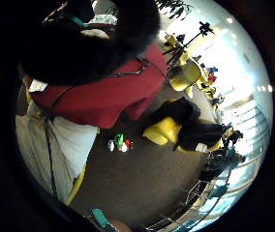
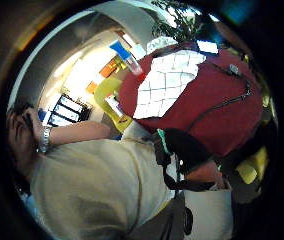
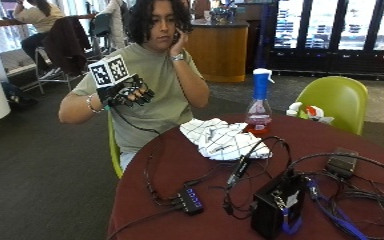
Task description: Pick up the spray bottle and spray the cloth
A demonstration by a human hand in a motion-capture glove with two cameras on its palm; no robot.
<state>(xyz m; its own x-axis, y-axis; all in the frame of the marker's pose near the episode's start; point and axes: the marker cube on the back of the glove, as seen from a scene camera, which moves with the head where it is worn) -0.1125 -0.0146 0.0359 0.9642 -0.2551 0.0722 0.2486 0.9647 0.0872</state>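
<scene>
I am watching a person seated at a round, dark red desk (image 3: pixel 179 165). The gloved right hand (image 3: pixel 129 92) is raised in the air at chest height, well apart from everything on the desk. Its fingers hang loosely curled and hold nothing. The bare left hand (image 3: pixel 179 37) is up by the head and seems to hold something there; I cannot tell what.

The spray bottle (image 3: pixel 260 105) stands upright on the far side of the desk. It has a blue neck, a white and blue trigger head, and a clear body with reddish liquid low inside. The cloth (image 3: pixel 224 139), white with a dark grid pattern, lies crumpled just in front of the bottle, near it but, as far as I can see, not touching. In the thumb side palm view the bottle (image 2: pixel 130 61) and the cloth (image 2: pixel 164 85) both show on the red desk, far from the palm.

I judge that the task has not begun: the bottle is untouched and the reach toward it is the step in hand. The next move calls for bringing the right hand down and across the desk, past the cloth, to close round the bottle's neck with a finger free for the trigger, nozzle turned toward the cloth.

I can read no brand, label or writing on the bottle or cloth. Black cables (image 3: pixel 258 165) and a black box (image 3: pixel 275 205) lie on the near side of the desk.
</scene>
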